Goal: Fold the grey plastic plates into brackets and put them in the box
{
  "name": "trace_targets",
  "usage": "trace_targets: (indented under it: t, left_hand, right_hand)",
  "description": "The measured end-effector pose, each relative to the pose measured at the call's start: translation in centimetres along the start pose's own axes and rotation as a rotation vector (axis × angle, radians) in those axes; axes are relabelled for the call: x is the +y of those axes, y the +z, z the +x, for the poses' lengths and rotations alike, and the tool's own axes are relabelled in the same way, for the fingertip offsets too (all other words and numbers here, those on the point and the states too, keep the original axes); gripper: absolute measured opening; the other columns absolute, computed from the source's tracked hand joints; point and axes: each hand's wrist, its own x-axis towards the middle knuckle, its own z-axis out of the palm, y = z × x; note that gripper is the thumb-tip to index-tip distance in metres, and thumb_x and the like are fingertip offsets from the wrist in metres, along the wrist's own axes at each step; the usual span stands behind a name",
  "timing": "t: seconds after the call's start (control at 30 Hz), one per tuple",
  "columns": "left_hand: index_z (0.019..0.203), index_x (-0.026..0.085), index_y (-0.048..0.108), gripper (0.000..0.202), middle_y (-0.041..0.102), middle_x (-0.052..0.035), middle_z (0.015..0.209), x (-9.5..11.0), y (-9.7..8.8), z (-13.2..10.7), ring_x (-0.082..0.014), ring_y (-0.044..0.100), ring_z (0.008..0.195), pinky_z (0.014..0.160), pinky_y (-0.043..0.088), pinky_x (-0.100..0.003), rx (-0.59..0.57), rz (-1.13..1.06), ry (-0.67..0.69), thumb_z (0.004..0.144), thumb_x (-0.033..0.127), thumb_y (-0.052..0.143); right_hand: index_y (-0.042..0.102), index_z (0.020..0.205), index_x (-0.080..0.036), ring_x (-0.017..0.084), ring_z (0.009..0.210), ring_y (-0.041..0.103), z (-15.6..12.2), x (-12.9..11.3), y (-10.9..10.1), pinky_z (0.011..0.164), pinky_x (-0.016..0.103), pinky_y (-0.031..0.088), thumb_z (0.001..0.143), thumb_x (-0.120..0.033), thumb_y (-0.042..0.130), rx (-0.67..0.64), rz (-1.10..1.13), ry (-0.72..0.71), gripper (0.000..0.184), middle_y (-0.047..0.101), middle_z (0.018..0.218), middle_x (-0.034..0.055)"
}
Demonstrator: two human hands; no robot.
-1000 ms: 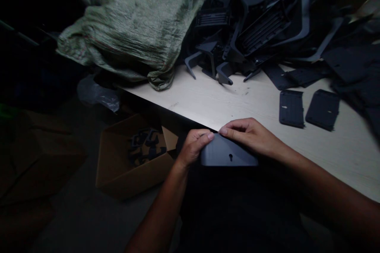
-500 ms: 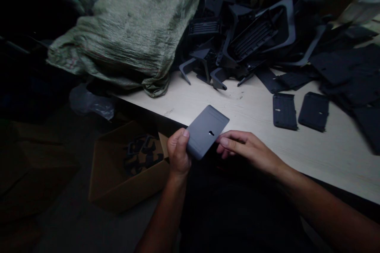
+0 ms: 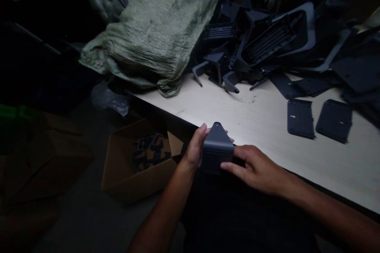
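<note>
Two bare hands hold a grey plastic panel (image 3: 215, 152) up at the near edge of a pale wood-grain desk (image 3: 267, 126). The left hand (image 3: 194, 146) curls around the panel's left side, with its fingers wrapped behind, while the right hand (image 3: 255, 168) lies open, fingers slightly spread, its index fingertip (image 3: 223, 167) at the lower edge. Seen foreshortened and tilted, the panel shows a rounded tip with a small hole, and its lower end fades into shadow. At 11 o'clock, a crumpled green woven sack (image 3: 154, 39) slumps on the desk; at 1 o'clock lies a heap of dark moulded plastic parts (image 3: 261, 43), its depths too dim to separate. Two dark flat panels (image 3: 317, 120) lie at 2 o'clock. A cardboard box (image 3: 139, 170) holding dark plastic pieces (image 3: 148, 152) sits at 9 o'clock, below the desk. Any markings on the parts are too dark to read.
</note>
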Motion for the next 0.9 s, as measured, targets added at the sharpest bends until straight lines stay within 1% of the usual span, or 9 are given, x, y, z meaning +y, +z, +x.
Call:
trace_targets:
  t: [0.07, 0.1, 0.17, 0.23, 0.37, 0.5, 0.63, 0.73, 0.9]
  left_hand:
    - [0.104, 0.014, 0.073, 0.050, 0.079, -0.0183, 0.102, -0.3, 0.8, 0.3, -0.0332, 0.075, 0.097, 0.088, 0.057, -0.043, -0.107, -0.034, -0.058, 0.089, 0.061, 0.062]
    - [0.104, 0.014, 0.072, 0.047, 0.080, -0.0188, 0.104, -0.6, 1.3, 0.5, -0.0321, 0.075, 0.097, 0.089, 0.057, -0.042, -0.136, -0.054, -0.057, 0.089, 0.057, 0.061]
    - [0.099, 0.015, 0.069, 0.036, 0.080, -0.0189, 0.102, -1.1, 2.4, 0.6, -0.0299, 0.075, 0.091, 0.086, 0.056, -0.040, -0.110, -0.098, -0.008, 0.085, 0.047, 0.063]
    - [0.094, 0.016, 0.066, 0.031, 0.080, -0.0179, 0.097, -1.6, 3.3, 0.7, -0.0285, 0.074, 0.085, 0.082, 0.056, -0.040, -0.056, -0.121, 0.059, 0.082, 0.044, 0.063]
    - [0.095, 0.016, 0.066, 0.031, 0.080, -0.0162, 0.092, -1.9, 4.2, 0.3, -0.0282, 0.073, 0.084, 0.083, 0.056, -0.039, 0.062, -0.088, 0.197, 0.084, 0.045, 0.060]
    - [0.097, 0.017, 0.065, 0.028, 0.081, -0.0170, 0.094, -1.8, 4.2, 0.0, -0.0297, 0.074, 0.090, 0.087, 0.055, -0.040, 0.086, -0.034, 0.295, 0.091, 0.043, 0.055]
    - [0.099, 0.018, 0.063, 0.024, 0.081, -0.0160, 0.095, -1.5, 4.1, 0.0, -0.0295, 0.074, 0.093, 0.088, 0.055, -0.040, 0.097, 0.017, 0.391, 0.094, 0.039, 0.052]
    - [0.098, 0.017, 0.063, 0.023, 0.081, -0.0163, 0.097, -1.3, 4.0, 0.1, -0.0290, 0.074, 0.095, 0.088, 0.055, -0.038, 0.098, 0.026, 0.428, 0.094, 0.036, 0.051]
    - [0.098, 0.016, 0.062, 0.023, 0.081, -0.0173, 0.096, -0.7, 4.0, 0.4, -0.0286, 0.074, 0.095, 0.087, 0.054, -0.038, 0.116, 0.041, 0.437, 0.095, 0.034, 0.048]
  right_hand:
    - [0.077, 0.106, -0.019, 0.021, 0.079, 0.064, 0.2, 0.0, 0.3, 0.071, 0.030, 0.049, 0.101, -0.043, 0.065, 0.002, 0.099, 0.013, 0.027, 0.073, 0.092, 0.0042]
    - [0.077, 0.111, -0.020, 0.021, 0.086, 0.066, 0.3, -0.1, 0.5, 0.076, 0.031, 0.050, 0.102, -0.045, 0.064, 0.029, 0.171, 0.024, 0.029, 0.074, 0.099, 0.0044]
    - [0.074, 0.122, -0.021, 0.023, 0.099, 0.066, 0.4, -0.3, 1.1, 0.087, 0.031, 0.051, 0.103, -0.047, 0.064, 0.119, 0.307, 0.046, 0.034, 0.074, 0.111, 0.0049]
    - [0.072, 0.125, -0.021, 0.023, 0.105, 0.066, 0.5, -0.5, 1.7, 0.092, 0.031, 0.051, 0.102, -0.047, 0.066, 0.216, 0.389, 0.044, 0.036, 0.073, 0.116, 0.0051]
    - [0.074, 0.116, -0.021, 0.022, 0.099, 0.065, 0.7, -0.6, 2.0, 0.090, 0.029, 0.050, 0.099, -0.043, 0.071, 0.328, 0.389, -0.025, 0.028, 0.073, 0.108, 0.0039]
    - [0.075, 0.106, -0.019, 0.021, 0.087, 0.064, 1.3, -0.5, 1.3, 0.079, 0.028, 0.051, 0.098, -0.044, 0.072, 0.268, 0.396, -0.028, 0.026, 0.072, 0.096, 0.0034]
    - [0.075, 0.101, -0.018, 0.021, 0.083, 0.063, 1.7, 0.1, 0.7, 0.075, 0.028, 0.051, 0.094, -0.047, 0.075, 0.233, 0.361, 0.013, 0.030, 0.072, 0.095, 0.0038]
    - [0.074, 0.098, -0.018, 0.020, 0.085, 0.062, 1.9, 0.7, 0.7, 0.076, 0.027, 0.049, 0.093, -0.046, 0.078, 0.244, 0.312, -0.004, 0.029, 0.071, 0.095, 0.0028]
    - [0.073, 0.104, -0.019, 0.020, 0.093, 0.062, 2.4, 1.1, 0.6, 0.082, 0.026, 0.048, 0.094, -0.044, 0.077, 0.233, 0.307, -0.030, 0.028, 0.071, 0.097, 0.0020]
